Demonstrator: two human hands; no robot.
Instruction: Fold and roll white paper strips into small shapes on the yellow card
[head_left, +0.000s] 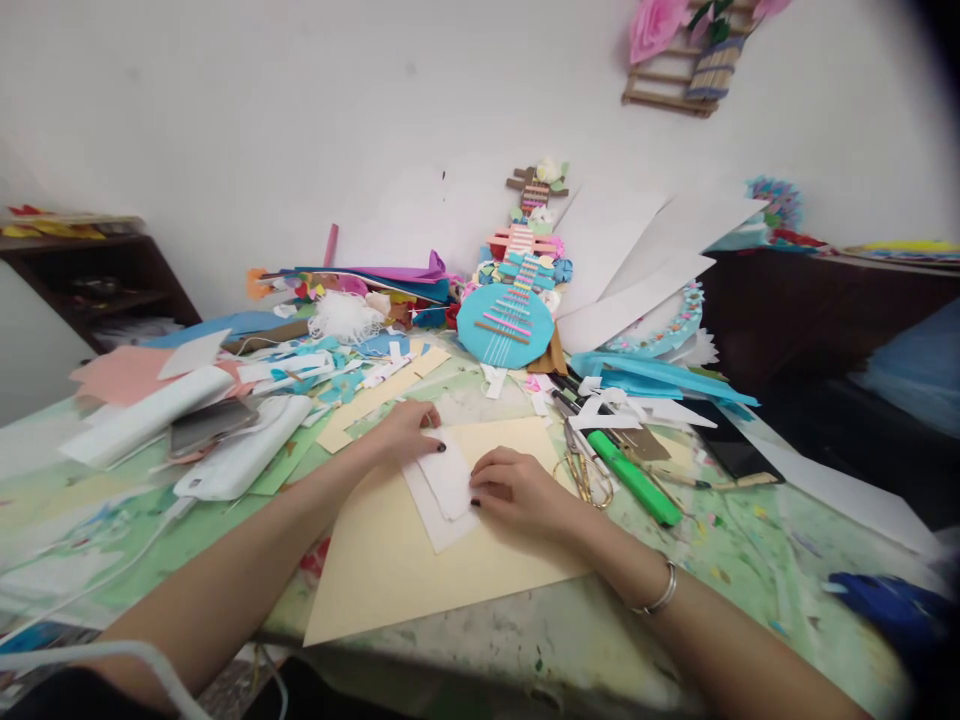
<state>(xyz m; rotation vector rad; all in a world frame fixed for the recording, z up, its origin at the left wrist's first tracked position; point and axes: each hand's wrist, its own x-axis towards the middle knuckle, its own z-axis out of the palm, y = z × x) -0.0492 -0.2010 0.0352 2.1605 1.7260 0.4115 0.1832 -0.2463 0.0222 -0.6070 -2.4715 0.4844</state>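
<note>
Between my two hands is a piece of white paper (448, 478), apparently folded or layered, on top of a large cream sheet (390, 580). My left hand (409, 432) grips its upper left part, the thumb resting on top and the other fingers curled at the far edge. At the right edge, my right hand (517, 488) has its fingers closed on the paper; the palm hides part of that side. Just right of my right hand lie gold-handled scissors (581, 470) and a green marker (634, 478).
A white power bank (244, 448) with a cable and a dark phone (199, 425) lie left among paper scraps. A turquoise paper craft (499, 330) leans at the back. Another black phone (731, 440) and a blue paper strip (667, 375) are on the right.
</note>
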